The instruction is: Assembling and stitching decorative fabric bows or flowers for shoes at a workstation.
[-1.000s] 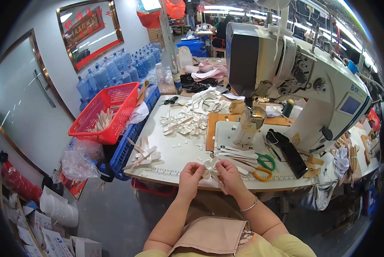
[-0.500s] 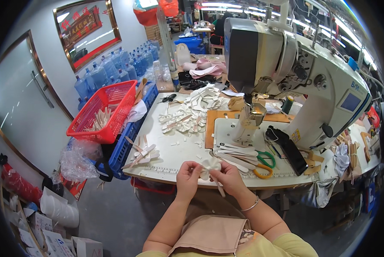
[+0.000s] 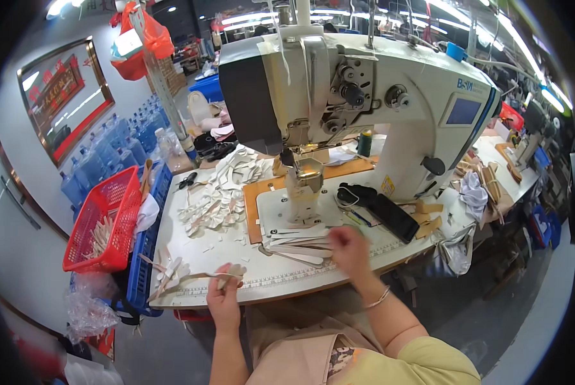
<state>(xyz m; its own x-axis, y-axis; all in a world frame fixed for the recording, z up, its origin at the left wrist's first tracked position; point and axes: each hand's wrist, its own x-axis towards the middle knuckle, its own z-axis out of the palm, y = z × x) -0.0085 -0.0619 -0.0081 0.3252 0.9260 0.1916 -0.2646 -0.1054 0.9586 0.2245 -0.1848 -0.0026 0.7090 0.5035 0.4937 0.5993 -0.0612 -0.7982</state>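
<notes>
My left hand (image 3: 224, 296) pinches a white flower-shaped piece (image 3: 235, 272) with a narrow strip, just over the front edge of the white table (image 3: 201, 250). The strip's end points left toward a small pile of white and tan strips (image 3: 171, 273). Curled and blurred, my right hand (image 3: 350, 255) is at the right end of a stack of pale flat strips (image 3: 297, 247) in front of the sewing machine (image 3: 403, 154). What its fingers hold is hidden. A heap of white flower-shaped pieces (image 3: 220, 199) lies farther back on the left.
A red basket (image 3: 85, 247) of strips rests on a blue crate (image 3: 140, 263) at the table's left. Right of the machine's post lies a black phone-like object (image 3: 393, 218). Small black snips (image 3: 186, 181) lie behind the heap. A ruler tape (image 3: 281, 277) follows the front edge.
Both hands were together on the flower-shaped piece. My right hand has let go and moved right, over where the green-and-orange-handled scissors lay. My left keeps the piece. The view has turned right.
</notes>
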